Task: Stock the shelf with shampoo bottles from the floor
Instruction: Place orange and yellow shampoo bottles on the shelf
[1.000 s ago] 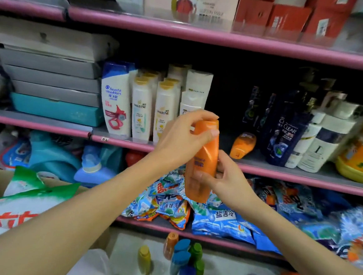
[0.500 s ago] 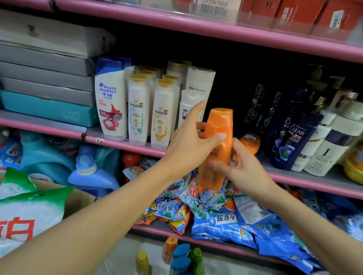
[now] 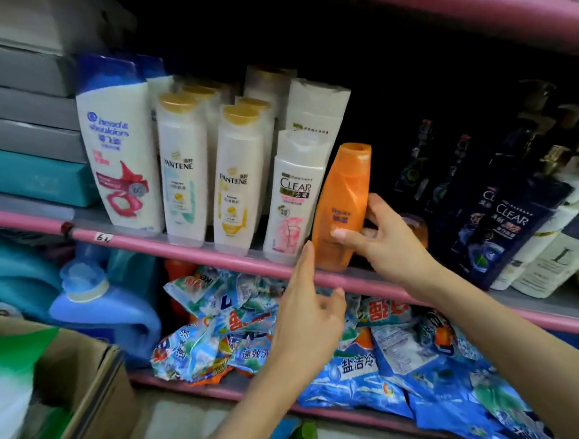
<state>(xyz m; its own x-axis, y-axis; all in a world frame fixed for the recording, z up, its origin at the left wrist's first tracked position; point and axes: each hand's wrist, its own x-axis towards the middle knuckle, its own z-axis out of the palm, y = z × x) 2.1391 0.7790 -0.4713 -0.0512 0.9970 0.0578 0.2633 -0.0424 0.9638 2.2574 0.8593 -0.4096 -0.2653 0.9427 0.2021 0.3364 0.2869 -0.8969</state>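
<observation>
An orange shampoo bottle [image 3: 345, 203] stands upright on the pink-edged shelf [image 3: 209, 253], just right of a white Clear bottle [image 3: 291, 198]. My right hand [image 3: 383, 242] holds the orange bottle at its lower half, thumb on the front and fingers round its right side. Below the shelf edge my left hand [image 3: 308, 311] hovers with loose fingers and holds nothing. Two white Pantene bottles [image 3: 180, 176] and a Head & Shoulders bottle [image 3: 119, 157] stand further left. A second orange bottle [image 3: 417, 226] lies behind my right hand, mostly hidden.
Dark Clear bottles [image 3: 502, 229] and white pump bottles crowd the shelf's right side. Grey and teal boxes [image 3: 28, 129] are stacked at the left. Detergent packets [image 3: 357, 356] fill the lower shelf beside a blue jug [image 3: 101, 305]. A cardboard box [image 3: 95, 377] sits at lower left.
The orange bottle went from mid-air in both hands onto the shelf beside the white Clear bottle. My left hand let go and dropped below the shelf edge. The view moved closer.
</observation>
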